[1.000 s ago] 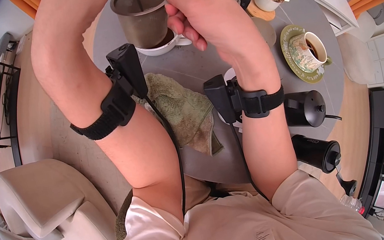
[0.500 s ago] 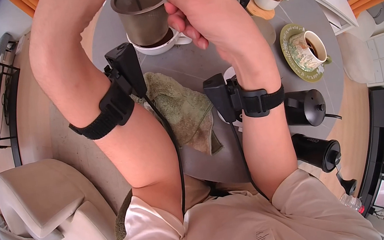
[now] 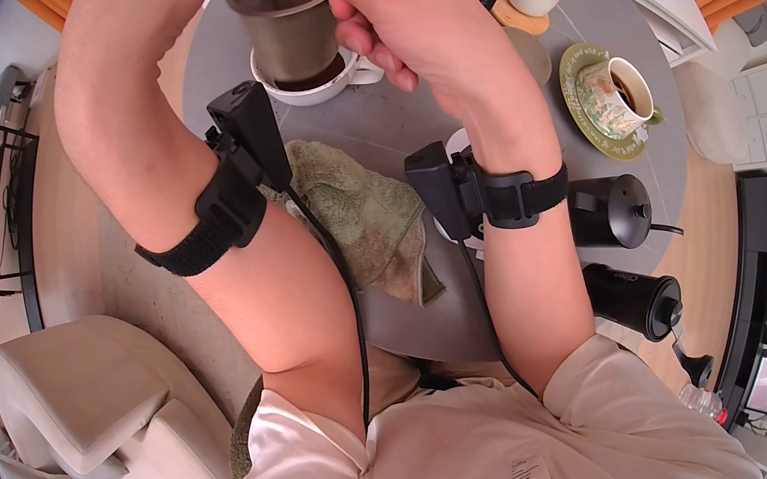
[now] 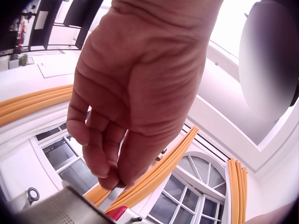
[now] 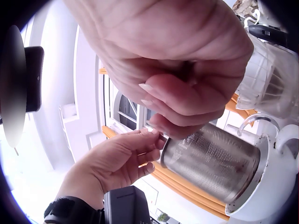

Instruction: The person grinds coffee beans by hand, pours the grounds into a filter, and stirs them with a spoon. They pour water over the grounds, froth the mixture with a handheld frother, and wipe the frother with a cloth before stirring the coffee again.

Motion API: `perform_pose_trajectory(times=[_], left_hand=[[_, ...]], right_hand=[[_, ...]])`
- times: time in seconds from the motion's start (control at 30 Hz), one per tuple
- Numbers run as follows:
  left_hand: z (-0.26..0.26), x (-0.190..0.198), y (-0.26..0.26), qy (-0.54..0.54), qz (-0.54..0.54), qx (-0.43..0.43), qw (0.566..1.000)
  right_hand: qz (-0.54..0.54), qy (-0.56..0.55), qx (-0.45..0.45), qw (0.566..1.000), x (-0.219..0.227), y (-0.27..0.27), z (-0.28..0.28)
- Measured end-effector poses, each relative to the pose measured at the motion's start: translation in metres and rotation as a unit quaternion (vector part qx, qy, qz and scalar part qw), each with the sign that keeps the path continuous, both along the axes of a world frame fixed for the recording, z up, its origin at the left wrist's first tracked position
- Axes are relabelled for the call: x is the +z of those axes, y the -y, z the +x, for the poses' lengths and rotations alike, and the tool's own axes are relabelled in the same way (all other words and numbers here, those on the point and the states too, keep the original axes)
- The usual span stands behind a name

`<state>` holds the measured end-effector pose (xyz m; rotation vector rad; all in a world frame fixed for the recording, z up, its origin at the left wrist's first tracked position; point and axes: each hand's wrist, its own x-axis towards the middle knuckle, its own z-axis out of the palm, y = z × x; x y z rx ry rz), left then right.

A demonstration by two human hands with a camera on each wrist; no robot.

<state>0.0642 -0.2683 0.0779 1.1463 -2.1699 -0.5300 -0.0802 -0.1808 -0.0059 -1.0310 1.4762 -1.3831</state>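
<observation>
A cylindrical metal mesh filter (image 3: 291, 21) stands over a white cup (image 3: 318, 93) of dark liquid in the head view. My right hand (image 3: 413, 21) pinches the filter's rim between thumb and curled fingers. In the right wrist view, the filter's lower end (image 5: 243, 182) sits at the cup's mouth. My left hand (image 4: 135, 88) has its fingertips together on a thin metal handle (image 4: 110, 198) just above the rim. That handle slants down into the filter in the head view, its lower end hidden. Most of the left hand lies beyond the head view's top edge.
A green cloth (image 3: 364, 212) lies on the round grey table (image 3: 418, 325). To the right are a patterned cup (image 3: 614, 99) on a green saucer (image 3: 606, 146), a black kettle (image 3: 611, 214) and a black hand grinder (image 3: 632, 299). A drip-bag cup (image 3: 537, 6) stands further back.
The filter has risen slightly and shifted a little right, with more of the cup's rim and dark liquid showing beneath it. Both hands keep their grips.
</observation>
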Motion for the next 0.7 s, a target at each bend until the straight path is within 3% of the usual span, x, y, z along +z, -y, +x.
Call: perform_pose_trajectory(times=[0.07, 0.27, 0.7], left_hand=[[-0.0015, -0.0127, -0.0123, -0.005, -0.128, -0.008, 0.992], [0.0016, -0.0063, -0.0071, -0.014, -0.076, -0.029, 0.997], [-0.0016, -0.0126, -0.0085, -0.038, -0.148, -0.010, 0.988]], right_hand=[[0.002, 0.003, 0.004, 1.000, -0.0008, 0.0005, -0.0003], [0.002, -0.005, 0.001, 1.000, 0.0007, -0.0006, -0.0006], [-0.008, -0.001, -0.004, 1.000, 0.0022, -0.0011, 0.0009]])
